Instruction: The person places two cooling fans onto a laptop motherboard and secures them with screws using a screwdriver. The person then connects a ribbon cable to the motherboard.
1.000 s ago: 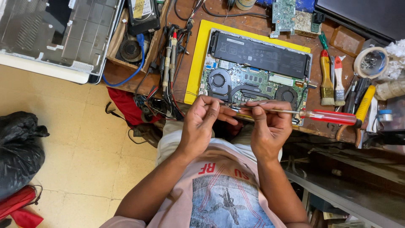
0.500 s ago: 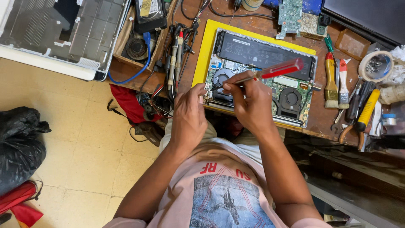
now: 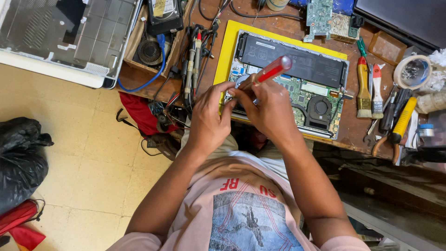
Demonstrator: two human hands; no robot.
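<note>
Right hand [image 3: 272, 111] wrapped around a red-handled screwdriver [image 3: 269, 73], fingers pinching its shaft, tip down on the opened laptop [image 3: 297, 79] at upper centre of the frame. Left hand [image 3: 209, 122] just beside, fingers pressed together at the laptop's near left edge. Yellow mat [image 3: 226, 51] beneath, on the wooden surface [image 3: 357, 128].

The opened laptop [image 3: 297, 79] lies on a mat [image 3: 223, 56], brushes [image 3: 369, 88] to its right, probes [image 3: 193, 65] to its left.
</note>
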